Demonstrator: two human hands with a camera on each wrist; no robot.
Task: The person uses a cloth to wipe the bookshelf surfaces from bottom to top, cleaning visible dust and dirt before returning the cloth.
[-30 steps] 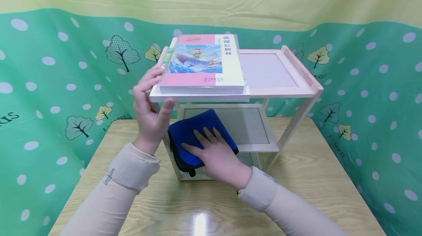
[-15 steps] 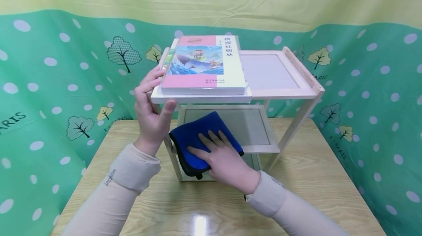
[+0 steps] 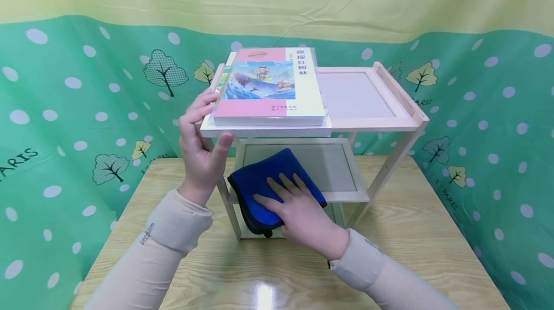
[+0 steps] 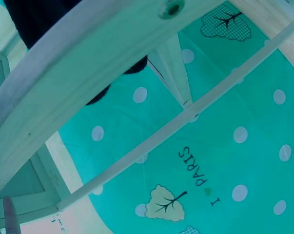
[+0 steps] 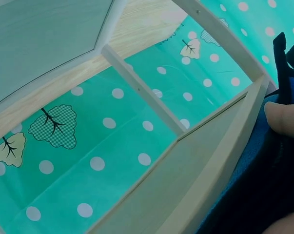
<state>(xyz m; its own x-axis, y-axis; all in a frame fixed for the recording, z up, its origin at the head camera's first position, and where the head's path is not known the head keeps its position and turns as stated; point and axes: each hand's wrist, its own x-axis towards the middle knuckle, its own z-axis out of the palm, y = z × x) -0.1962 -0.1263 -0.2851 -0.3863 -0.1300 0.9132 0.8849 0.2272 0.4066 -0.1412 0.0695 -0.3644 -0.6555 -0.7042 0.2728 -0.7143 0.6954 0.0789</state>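
Observation:
A small wooden shelf rack [image 3: 402, 122] stands on the table, with two books stacked on its top board. The upper book [image 3: 259, 108] has a pink and cream cover; the lower book [image 3: 259, 131] shows mainly its white edge. My left hand [image 3: 199, 149] grips the rack's top left end beside the books, thumb in front. On the middle shelf [image 3: 333, 170], my right hand [image 3: 298, 209] rests with spread fingers on a folded blue cloth [image 3: 259, 170] edged in black. The cloth hangs over the shelf's front left corner. The right wrist view shows a fingertip [image 5: 283, 117] against it.
The rack's legs [image 3: 385, 166] stand on a wood-grain table [image 3: 415, 252]. A lower shelf [image 3: 333, 214] sits under the cloth. Behind and at both sides hangs a green and yellow curtain [image 3: 65, 122] with dots and trees.
My right hand and the blue cloth have shifted slightly right and nearer along the middle shelf. My left hand keeps its hold on the rack. The whole head view has drifted slightly.

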